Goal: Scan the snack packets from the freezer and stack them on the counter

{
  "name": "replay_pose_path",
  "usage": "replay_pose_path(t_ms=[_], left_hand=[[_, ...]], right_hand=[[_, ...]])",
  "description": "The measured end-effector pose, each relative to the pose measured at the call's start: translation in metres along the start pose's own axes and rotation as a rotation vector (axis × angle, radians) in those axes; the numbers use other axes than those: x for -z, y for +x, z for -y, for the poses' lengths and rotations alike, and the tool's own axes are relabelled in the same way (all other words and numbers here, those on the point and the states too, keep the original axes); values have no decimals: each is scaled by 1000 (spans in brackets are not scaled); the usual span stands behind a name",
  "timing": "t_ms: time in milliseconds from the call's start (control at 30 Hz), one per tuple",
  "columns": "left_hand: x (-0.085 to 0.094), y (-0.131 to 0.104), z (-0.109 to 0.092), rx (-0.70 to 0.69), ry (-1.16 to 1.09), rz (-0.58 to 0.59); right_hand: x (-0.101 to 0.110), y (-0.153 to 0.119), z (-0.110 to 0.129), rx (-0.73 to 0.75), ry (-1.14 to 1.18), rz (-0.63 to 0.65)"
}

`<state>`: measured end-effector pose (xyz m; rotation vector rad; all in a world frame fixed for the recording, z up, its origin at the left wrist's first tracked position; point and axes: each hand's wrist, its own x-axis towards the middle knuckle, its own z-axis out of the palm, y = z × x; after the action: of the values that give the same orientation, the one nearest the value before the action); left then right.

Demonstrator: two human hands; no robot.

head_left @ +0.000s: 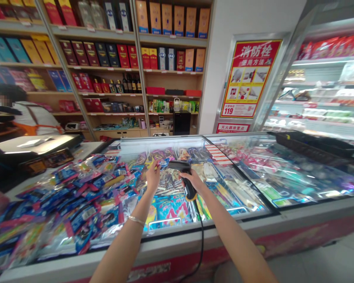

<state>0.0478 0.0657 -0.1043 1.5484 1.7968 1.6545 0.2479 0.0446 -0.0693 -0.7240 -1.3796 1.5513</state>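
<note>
My right hand [194,180] is wrapped round the grip of a black barcode scanner [189,189] with a yellow-orange base and a trailing cable. The scanner's head points left, toward my left hand [153,176]. Between the fingers of that hand is a small blue packet [164,162], right in front of the scanner. Its label is too small to read. Both hands are above the glass top of a chest freezer [169,227], with colourful packages showing through the glass. Left of my hands lies a big pile of blue and pink snack packets [88,196].
A counter [85,151] meets the freezer at the left, where a person in an orange apron [38,118] stands. Black trays [309,145] lie on the freezer's far right. Shelves of boxes [115,55] line the back, and an open cooler [327,90] stands at the right.
</note>
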Motion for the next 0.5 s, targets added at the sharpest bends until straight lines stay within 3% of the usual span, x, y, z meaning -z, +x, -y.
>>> replay_pose_path(t_ms=[167, 267, 367, 500], left_hand=[[5, -8, -12, -75, 92, 18], [22, -6, -26, -126, 62, -60], [54, -1, -43, -182, 64, -129], [116, 4, -56, -239, 147, -245]], right_hand=[[1, 0, 0, 13, 42, -59], [-4, -1, 6, 27, 58, -85], [-18, -4, 17, 41, 83, -115], [-50, -8, 29, 2, 125, -177]])
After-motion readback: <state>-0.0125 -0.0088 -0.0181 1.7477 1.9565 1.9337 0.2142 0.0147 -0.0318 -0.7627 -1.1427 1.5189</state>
